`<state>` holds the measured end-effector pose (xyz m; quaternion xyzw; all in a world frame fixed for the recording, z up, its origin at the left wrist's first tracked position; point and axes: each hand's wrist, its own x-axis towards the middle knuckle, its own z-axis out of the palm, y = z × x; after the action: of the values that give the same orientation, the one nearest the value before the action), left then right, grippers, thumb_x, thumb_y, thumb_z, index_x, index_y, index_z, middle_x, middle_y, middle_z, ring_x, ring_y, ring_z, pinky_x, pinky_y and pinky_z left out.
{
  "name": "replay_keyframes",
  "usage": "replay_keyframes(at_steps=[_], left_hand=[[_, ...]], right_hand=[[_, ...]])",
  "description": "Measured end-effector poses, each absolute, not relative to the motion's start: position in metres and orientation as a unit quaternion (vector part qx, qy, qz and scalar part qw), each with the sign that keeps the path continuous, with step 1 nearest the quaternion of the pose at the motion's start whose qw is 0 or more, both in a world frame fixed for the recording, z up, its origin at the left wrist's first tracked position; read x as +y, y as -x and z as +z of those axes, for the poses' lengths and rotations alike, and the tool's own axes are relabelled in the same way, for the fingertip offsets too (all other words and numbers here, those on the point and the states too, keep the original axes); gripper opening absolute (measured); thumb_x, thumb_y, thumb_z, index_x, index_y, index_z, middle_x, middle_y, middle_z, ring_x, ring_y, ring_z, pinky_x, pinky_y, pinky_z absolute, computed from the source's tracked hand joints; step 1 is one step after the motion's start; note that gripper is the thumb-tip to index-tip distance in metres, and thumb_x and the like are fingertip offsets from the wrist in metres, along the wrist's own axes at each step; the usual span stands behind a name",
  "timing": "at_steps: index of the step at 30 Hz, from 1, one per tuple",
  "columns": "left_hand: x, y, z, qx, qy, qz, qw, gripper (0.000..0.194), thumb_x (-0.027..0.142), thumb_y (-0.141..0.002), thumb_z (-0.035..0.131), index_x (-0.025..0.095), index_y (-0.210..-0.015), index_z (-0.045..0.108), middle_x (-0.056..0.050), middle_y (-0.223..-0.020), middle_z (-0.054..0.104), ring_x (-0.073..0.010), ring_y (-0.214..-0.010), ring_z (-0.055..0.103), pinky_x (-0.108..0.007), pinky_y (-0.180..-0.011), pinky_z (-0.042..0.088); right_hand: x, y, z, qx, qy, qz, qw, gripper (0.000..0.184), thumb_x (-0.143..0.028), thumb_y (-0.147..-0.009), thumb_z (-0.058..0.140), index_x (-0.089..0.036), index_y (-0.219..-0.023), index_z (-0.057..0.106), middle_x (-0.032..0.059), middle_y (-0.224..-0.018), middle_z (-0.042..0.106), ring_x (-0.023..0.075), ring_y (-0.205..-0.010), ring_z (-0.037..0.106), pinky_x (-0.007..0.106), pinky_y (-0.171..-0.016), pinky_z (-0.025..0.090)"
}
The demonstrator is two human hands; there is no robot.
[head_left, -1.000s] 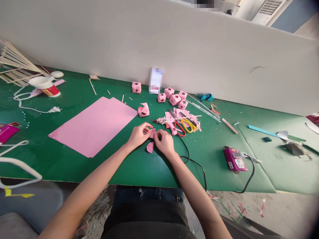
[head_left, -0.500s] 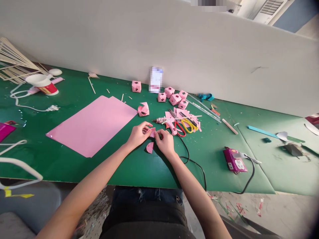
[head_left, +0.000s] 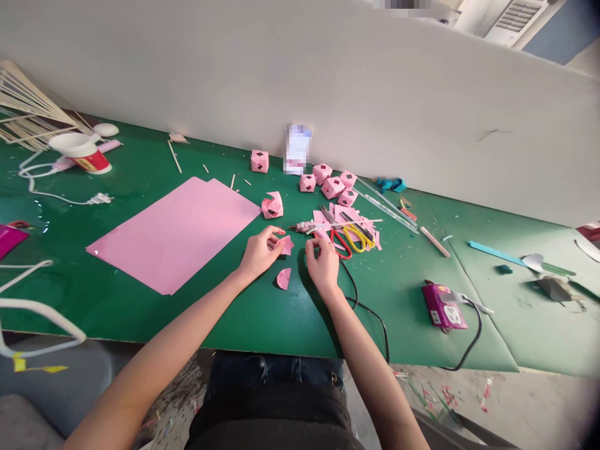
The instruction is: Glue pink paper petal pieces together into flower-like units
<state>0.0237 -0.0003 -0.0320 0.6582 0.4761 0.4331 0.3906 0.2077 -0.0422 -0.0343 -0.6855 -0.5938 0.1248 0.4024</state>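
Observation:
My left hand (head_left: 257, 255) pinches a small folded piece of pink paper (head_left: 285, 245) between thumb and fingers, just above the table. To its right, my right hand (head_left: 323, 265) is curled round the handle of a pink hot glue gun (head_left: 307, 227), whose nozzle points left; the fingers partly hide the handle. A loose rounded pink paper piece (head_left: 283, 279) lies between the hands, nearer to me. Beyond them sits a partly open pink paper ball (head_left: 272, 205). Scissors with yellow handles (head_left: 355, 239) and a red-handled pair (head_left: 340, 245) lie on pink scraps beside the glue gun.
A large pink paper sheet (head_left: 173, 234) lies left. Finished pink paper shapes (head_left: 333, 187) and a phone (head_left: 297, 149) stand by the wall. A paper cup (head_left: 79, 153) is far left, a purple power socket (head_left: 444, 306) right. A black cord (head_left: 370, 312) runs to the table's front edge.
My right hand has let go of the folded paper piece and moved right to the glue gun's handle. My left hand keeps the piece in nearly the same place.

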Motion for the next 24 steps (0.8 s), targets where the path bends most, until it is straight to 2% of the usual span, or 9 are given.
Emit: replay_keyframes(at_steps=[6,10,13,18,24], left_hand=[[0.004,-0.019,-0.034,0.508,-0.64,0.446,0.365,0.02,0.024,-0.082,0.067,0.023,-0.102,0.066,0.003,-0.071,0.072,-0.0157,-0.063,0.071,-0.027,-0.065,0.056],[0.006,-0.017,-0.035,0.519,-0.631,0.456,0.354,0.019,0.022,-0.082,0.066,0.023,-0.102,0.066,0.003,-0.071,0.071,-0.015,-0.062,0.07,-0.027,-0.066,0.055],[0.007,-0.015,-0.035,0.523,-0.625,0.463,0.349,0.019,0.022,-0.083,0.066,0.023,-0.102,0.066,0.003,-0.071,0.07,-0.015,-0.062,0.069,-0.027,-0.065,0.055],[0.008,-0.013,-0.033,0.526,-0.622,0.468,0.343,0.019,0.021,-0.083,0.065,0.023,-0.102,0.065,0.003,-0.071,0.069,-0.0161,-0.065,0.07,-0.028,-0.067,0.056],[0.009,-0.013,-0.034,0.523,-0.622,0.469,0.346,0.019,0.02,-0.082,0.064,0.023,-0.101,0.064,0.004,-0.07,0.068,-0.0163,-0.065,0.07,-0.029,-0.068,0.055]], right_hand=[[-0.039,-0.228,-0.028,-0.547,0.741,0.056,0.387,0.023,-0.039,-0.103,0.05,-0.023,-0.089,0.061,0.009,-0.091,0.074,0.025,-0.088,0.065,0.034,-0.079,0.046],[-0.035,-0.237,-0.034,-0.554,0.75,0.012,0.361,0.019,-0.039,-0.102,0.053,-0.022,-0.098,0.061,0.0134,-0.104,0.074,0.0305,-0.104,0.062,0.041,-0.09,0.049],[-0.03,-0.24,-0.043,-0.571,0.753,-0.036,0.325,0.029,-0.047,-0.098,0.061,-0.019,-0.106,0.059,0.0178,-0.112,0.071,0.0341,-0.109,0.059,0.049,-0.099,0.048],[-0.026,-0.241,-0.048,-0.551,0.79,-0.05,0.264,0.052,-0.06,-0.092,0.072,-0.015,-0.112,0.056,0.0221,-0.115,0.066,0.0382,-0.109,0.059,0.051,-0.094,0.049],[-0.023,-0.241,-0.043,-0.555,0.806,-0.026,0.204,0.055,-0.063,-0.09,0.073,-0.014,-0.11,0.06,0.0234,-0.118,0.066,0.0412,-0.115,0.058,0.051,-0.095,0.049]])
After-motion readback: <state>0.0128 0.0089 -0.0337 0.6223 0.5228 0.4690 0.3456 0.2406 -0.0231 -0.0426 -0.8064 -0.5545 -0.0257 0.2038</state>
